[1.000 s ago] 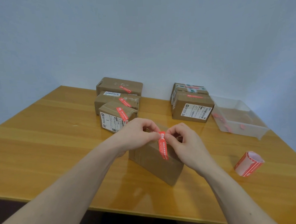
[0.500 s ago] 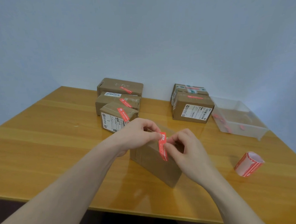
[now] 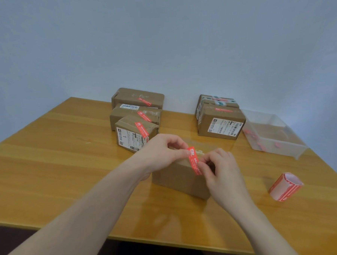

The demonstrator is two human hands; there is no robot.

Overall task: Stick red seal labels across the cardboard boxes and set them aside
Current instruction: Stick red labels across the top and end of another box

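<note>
A plain cardboard box (image 3: 178,175) stands in the middle of the wooden table (image 3: 58,172). A red seal label (image 3: 194,161) runs from its top edge down its near face. My left hand (image 3: 161,153) pinches the label's upper end at the box's top. My right hand (image 3: 220,169) has its fingers curled against the label's lower part on the box face. Three labelled boxes (image 3: 136,129) stand in a row behind at the left. Two more boxes (image 3: 220,120) stand at the back right.
A roll of red labels (image 3: 285,186) lies on its side at the right. A clear plastic bin (image 3: 271,133) with red scraps inside stands at the back right, near the table's right edge. The table's near edge runs below my forearms.
My right hand has slid down along the label from the box's top edge onto the near face. The left hand has stayed at the label's top end.
</note>
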